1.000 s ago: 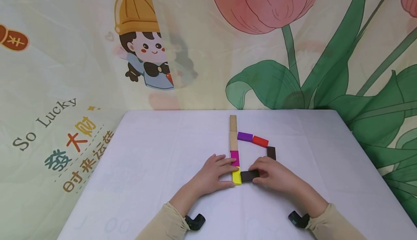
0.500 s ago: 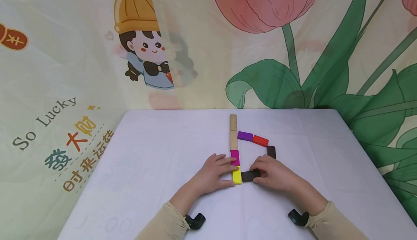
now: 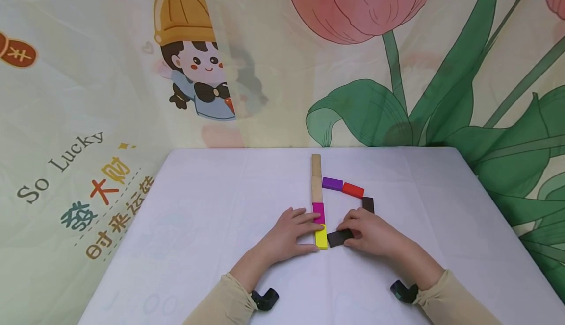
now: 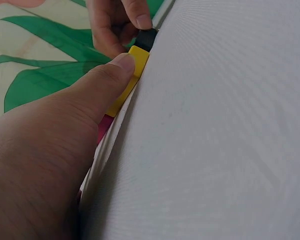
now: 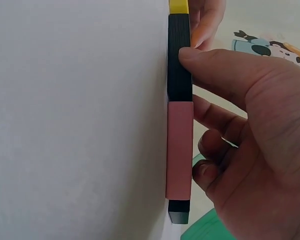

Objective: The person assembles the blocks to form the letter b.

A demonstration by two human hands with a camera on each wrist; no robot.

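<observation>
A yellow block (image 3: 321, 237) ends a straight column of a magenta block (image 3: 318, 212) and two wooden blocks (image 3: 316, 189). My left hand (image 3: 317, 237) pinches the yellow block, thumb (image 4: 121, 64) against its near end. My right hand (image 3: 344, 237) pinches a black block (image 3: 338, 238) lying slightly askew beside the yellow one, thumb (image 5: 190, 54) on its edge. In the right wrist view a pink block (image 5: 180, 150) follows the black block (image 5: 180, 65); in the head view my right hand hides it. A purple block (image 3: 332, 184), a red block (image 3: 353, 190) and a dark block (image 3: 368, 204) curve off the column.
The blocks lie on a white table (image 3: 212, 227) with a printed cloth backdrop (image 3: 132, 94) behind and beside it. The table's left half and right margin show bare surface. Small black camera mounts (image 3: 264, 299) sit at both wrists.
The black block has turned slightly under my right hand, which crept a little toward the column. My left hand has stayed on the yellow block.
</observation>
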